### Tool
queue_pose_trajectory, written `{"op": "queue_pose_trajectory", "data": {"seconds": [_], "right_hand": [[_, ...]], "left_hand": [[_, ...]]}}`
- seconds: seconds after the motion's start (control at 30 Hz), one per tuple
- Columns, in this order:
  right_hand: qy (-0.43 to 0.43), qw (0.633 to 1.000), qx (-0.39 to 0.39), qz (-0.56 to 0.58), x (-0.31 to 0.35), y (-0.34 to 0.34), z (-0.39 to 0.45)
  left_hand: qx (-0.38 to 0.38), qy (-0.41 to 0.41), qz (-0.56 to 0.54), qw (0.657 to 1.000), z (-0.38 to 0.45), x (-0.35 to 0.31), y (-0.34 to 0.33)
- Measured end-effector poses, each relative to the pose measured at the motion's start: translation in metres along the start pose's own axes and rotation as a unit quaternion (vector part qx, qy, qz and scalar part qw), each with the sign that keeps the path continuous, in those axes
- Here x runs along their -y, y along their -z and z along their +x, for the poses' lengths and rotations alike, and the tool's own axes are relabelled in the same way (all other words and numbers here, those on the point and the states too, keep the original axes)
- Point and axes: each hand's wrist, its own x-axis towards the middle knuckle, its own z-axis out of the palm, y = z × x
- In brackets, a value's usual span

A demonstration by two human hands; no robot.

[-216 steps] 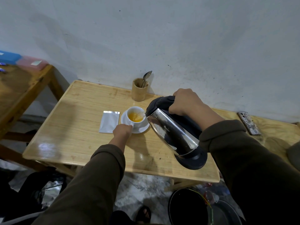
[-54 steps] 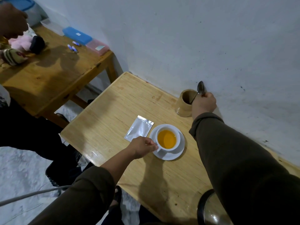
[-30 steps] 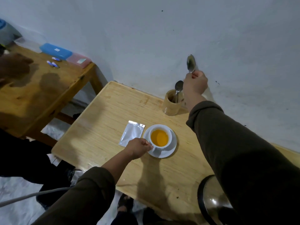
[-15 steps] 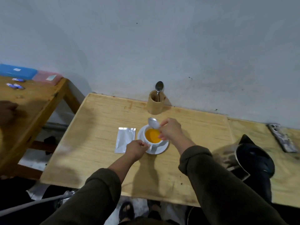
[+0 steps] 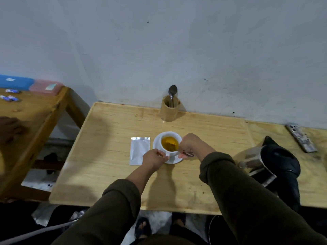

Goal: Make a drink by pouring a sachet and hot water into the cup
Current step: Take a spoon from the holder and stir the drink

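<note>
A white cup (image 5: 165, 150) full of orange-yellow drink (image 5: 170, 143) stands on a white saucer (image 5: 174, 160) in the middle of the light wooden table (image 5: 109, 156). My left hand (image 5: 154, 158) pinches the cup's handle at its near left side. My right hand (image 5: 190, 145) is closed on a metal spoon (image 5: 188, 154), whose bowl dips into the drink while the handle end sticks out toward me. A flat silver sachet (image 5: 139, 150) lies just left of the saucer.
A bamboo holder (image 5: 169, 110) with another spoon (image 5: 172, 91) stands by the wall. A steel kettle with a black lid (image 5: 272, 160) sits at the right, a phone (image 5: 301, 137) beyond it. Another person's hand (image 5: 8, 128) rests on the left side table (image 5: 35, 117).
My right hand took a spoon from the holder, carried it down to the cup and now has its bowl in the drink. The left hand stayed at the cup handle.
</note>
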Motion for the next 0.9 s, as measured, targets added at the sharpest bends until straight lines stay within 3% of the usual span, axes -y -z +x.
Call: {"op": "queue_pose_trajectory", "data": {"seconds": [0.1,0.3,0.43,0.57,0.7,0.9], "right_hand": [[-0.012,1.000,0.006,-0.013,-0.001,0.008,0.002],[0.021,0.997,-0.062,0.033,0.006,0.027,-0.003],[0.121,0.984,-0.131,0.024,0.011,0.028,-0.003],[0.241,0.946,-0.176,0.129,0.000,0.010,0.003],[0.308,0.930,-0.168,0.111,-0.009,0.000,0.007],[0.329,0.928,-0.149,0.085,-0.015,0.005,0.010]], "left_hand": [[-0.011,0.002,-0.008,1.000,-0.001,0.000,-0.001],[-0.027,-0.003,-0.012,1.000,-0.002,-0.002,-0.005],[-0.043,0.001,-0.016,0.999,-0.004,-0.003,-0.009],[-0.052,0.014,-0.029,0.998,-0.006,-0.004,-0.012],[-0.067,0.030,-0.046,0.996,-0.008,-0.007,-0.015],[-0.085,0.035,-0.052,0.994,-0.007,-0.007,-0.020]]}}
